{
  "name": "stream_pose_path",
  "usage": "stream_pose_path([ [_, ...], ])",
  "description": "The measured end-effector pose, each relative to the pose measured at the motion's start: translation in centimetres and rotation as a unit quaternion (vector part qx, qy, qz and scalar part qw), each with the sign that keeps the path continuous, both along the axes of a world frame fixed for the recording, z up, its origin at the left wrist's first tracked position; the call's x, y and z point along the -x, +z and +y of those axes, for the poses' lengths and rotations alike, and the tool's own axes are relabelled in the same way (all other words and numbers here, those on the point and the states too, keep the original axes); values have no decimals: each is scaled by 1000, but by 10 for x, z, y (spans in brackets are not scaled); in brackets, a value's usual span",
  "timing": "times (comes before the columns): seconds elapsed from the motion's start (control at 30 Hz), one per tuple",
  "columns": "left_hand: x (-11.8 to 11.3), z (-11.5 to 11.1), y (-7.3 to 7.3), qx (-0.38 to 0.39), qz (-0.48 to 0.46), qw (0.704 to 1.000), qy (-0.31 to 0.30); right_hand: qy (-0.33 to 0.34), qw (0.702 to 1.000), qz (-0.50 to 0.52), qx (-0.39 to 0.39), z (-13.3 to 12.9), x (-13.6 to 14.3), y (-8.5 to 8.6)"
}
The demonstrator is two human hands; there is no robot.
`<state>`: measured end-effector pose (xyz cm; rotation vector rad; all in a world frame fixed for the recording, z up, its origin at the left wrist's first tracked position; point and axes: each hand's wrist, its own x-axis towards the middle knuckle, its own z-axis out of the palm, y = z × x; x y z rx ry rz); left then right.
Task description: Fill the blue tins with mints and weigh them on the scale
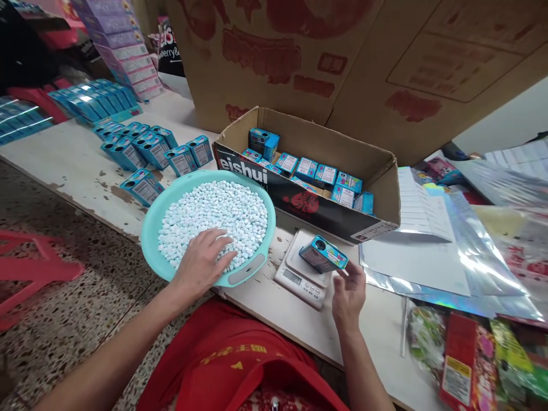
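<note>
A turquoise basin [150, 240] full of small white candies [222, 211] stands at the table's front edge. My left hand [203, 260] rests on the candies, fingers spread. On a white digital scale [302, 285] lies a small blue box [323, 254] with a round dark hole at one end. My right hand [350, 291] is at the box's right end, fingers curved around its corner; the fingertips are partly hidden behind it. Behind the scale, an open carton [334, 216] holds several blue boxes [306, 166].
Several blue boxes [154, 149] stand left of the carton, with packed rows [96, 98] farther back. A large cardboard sheet [299, 51] rises behind. Papers [419, 257] and snack packets [460, 359] lie at right. A red stool [38, 268] is at left.
</note>
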<state>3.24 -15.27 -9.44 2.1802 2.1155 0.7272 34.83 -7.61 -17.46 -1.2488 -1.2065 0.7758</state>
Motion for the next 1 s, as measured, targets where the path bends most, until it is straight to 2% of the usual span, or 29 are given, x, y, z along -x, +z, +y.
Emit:
stream_pose_path([
  [0.07,0,-1,-1,11,-1,999,35,-33,999,-6,-25,-5,-7,0],
  [0.13,0,-2,-1,18,-4,999,51,-72,997,-8,-16,-10,-13,0],
  [0.23,-1,-1,-2,27,-13,998,55,-109,994,-24,22,-15,-19,-1],
  [0.37,-1,0,-2,42,-26,997,52,-122,990,-40,51,-21,-21,-2],
  [0.6,-1,-2,0,55,-27,997,52,-122,990,-26,65,-22,-19,-2],
  [0.83,-1,-1,-1,48,-36,997,47,-87,989,-80,85,-20,-16,1],
  [1.0,-1,-2,-1,42,-38,998,40,-43,994,-90,42,-14,-14,-1],
])
